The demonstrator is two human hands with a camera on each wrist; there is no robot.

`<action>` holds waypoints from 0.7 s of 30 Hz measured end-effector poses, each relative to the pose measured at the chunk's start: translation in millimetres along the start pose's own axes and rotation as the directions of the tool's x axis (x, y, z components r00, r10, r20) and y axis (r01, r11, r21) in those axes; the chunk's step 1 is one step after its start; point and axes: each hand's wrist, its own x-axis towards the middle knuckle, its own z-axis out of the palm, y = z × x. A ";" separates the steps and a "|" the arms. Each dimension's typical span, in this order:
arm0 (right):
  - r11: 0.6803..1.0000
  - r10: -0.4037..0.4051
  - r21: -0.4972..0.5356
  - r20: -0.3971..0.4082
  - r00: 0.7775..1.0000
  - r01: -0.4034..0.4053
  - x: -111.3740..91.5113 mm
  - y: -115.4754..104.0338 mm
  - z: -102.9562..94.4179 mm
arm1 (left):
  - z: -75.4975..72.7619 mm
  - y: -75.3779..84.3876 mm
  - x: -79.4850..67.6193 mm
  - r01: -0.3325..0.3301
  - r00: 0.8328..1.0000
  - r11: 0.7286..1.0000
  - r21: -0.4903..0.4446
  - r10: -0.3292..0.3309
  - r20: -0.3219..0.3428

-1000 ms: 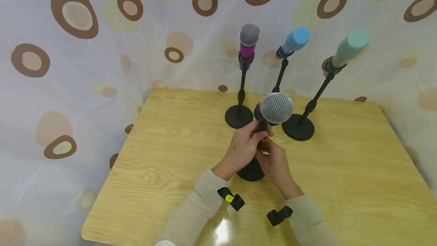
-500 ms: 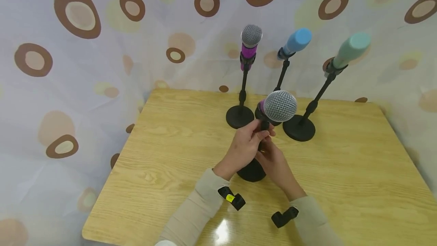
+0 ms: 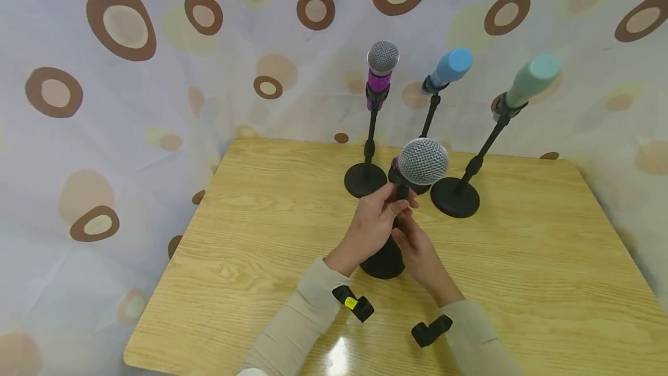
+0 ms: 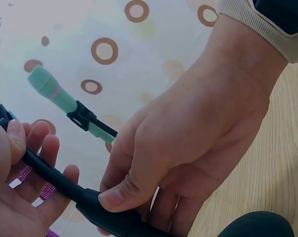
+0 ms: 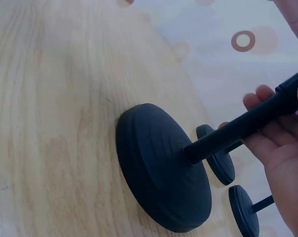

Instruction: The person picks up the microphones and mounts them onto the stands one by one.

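Observation:
A black desk microphone stand (image 3: pixel 383 261) stands near the middle of the table and carries a microphone (image 3: pixel 423 161) with a silver mesh head and a purple body. High on the stand, just under the microphone, my left hand (image 3: pixel 367 225) grips the thin rod between thumb and fingers. My right hand (image 3: pixel 424 257) holds the thicker part lower down. In the left wrist view the right thumb (image 4: pixel 113 198) presses on the stand's joint, with fingers behind it. The right wrist view shows the round base (image 5: pixel 161 168) flat on the table. Most of the purple body is hidden.
Behind stand three more microphones on black stands: a purple one with a silver head (image 3: pixel 382 58), a blue one (image 3: pixel 453 65) and a mint green one (image 3: pixel 534 79). A patterned cloth (image 3: pixel 209 97) backs the wooden table (image 3: pixel 250 213).
Both hands keep hold of the stand at about the same places. The right hand shifts slightly, its fingers turning a little on the stand. The microphone's head sways slightly right, then back.

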 end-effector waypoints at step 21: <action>0.995 -0.010 -0.096 -0.024 1.000 0.008 1.1 -12.1 11.3 | -1.5 -23.5 3.2 -0.059 0.998 0.998 0.033 0.059 0.007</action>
